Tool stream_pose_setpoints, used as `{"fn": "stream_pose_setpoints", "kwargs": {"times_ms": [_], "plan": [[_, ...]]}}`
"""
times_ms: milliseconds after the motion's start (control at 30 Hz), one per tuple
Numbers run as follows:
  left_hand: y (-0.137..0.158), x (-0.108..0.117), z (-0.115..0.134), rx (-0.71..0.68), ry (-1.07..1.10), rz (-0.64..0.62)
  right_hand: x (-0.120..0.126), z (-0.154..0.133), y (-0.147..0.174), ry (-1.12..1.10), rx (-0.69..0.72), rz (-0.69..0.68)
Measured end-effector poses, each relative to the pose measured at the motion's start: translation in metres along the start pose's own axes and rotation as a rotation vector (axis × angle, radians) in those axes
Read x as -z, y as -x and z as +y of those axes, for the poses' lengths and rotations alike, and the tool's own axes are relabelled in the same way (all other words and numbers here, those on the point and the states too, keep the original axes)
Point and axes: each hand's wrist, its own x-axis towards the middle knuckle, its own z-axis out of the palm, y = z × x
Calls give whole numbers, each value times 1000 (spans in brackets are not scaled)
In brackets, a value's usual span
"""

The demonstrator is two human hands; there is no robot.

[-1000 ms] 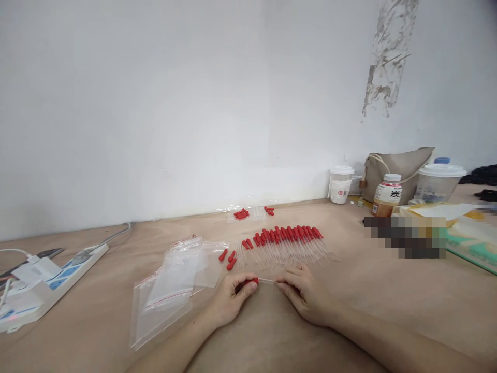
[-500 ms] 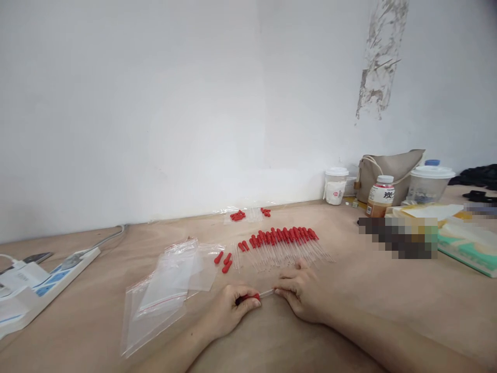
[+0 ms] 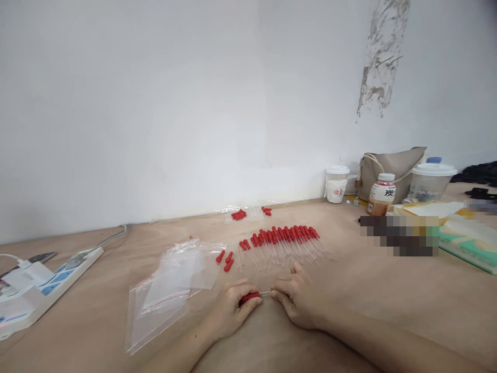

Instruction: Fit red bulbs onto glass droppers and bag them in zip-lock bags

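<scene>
The 2 hands (image 3: 234,306) point inward, pinching 1 red-bulbed dropper (image 3: 250,297).

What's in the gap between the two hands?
In the head view, a clear tube spans it, from the red bulb in the left hand to the right hand.

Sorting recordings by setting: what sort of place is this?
Probably an improvised indoor workspace: red-bulbed droppers lie in a row on a brown-surfaced table by a white wall, with a power strip at the left.
</scene>
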Motion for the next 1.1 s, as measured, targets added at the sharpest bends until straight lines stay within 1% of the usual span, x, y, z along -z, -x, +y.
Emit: {"fn": "stream_pose_setpoints", "kwargs": {"times_ms": [100,233,300,333,400,467,533,600,633,667,800,867,1000,1100], "plan": [[-2,-1,-2,36,29,69,4,-2,-2,50,6,16],[-4,-3,-11,30,30,152,15,1,1,170,44,7],[-4,-4,-16,80,23,204,22,12,4,179,-8,9],[-4,-4,-18,109,22,213,26,20,5,142,-70,19],[-4,-4,-20,143,15,182,31,39,5,-7,-256,53],[-4,-3,-18,132,-10,123,31,57,1,-192,-471,69],[-5,-1,-15,108,-41,83,28,66,-6,-342,-599,56],[-5,0,-12,92,-55,70,21,61,-16,-390,-642,38],[-6,1,-11,88,-57,69,17,54,-22,-367,-640,39],[-6,1,-11,84,-58,68,14,45,-30,-313,-636,32],[-5,0,-13,77,-59,69,-2,7,-62,-47,-568,86],[-4,-1,-14,72,-58,68,-11,-4,-77,52,-576,95],[-4,0,-16,54,-48,65,-24,-11,-93,187,-638,69],[-4,0,-17,49,-39,71,-29,-11,-98,225,-674,37]]}}
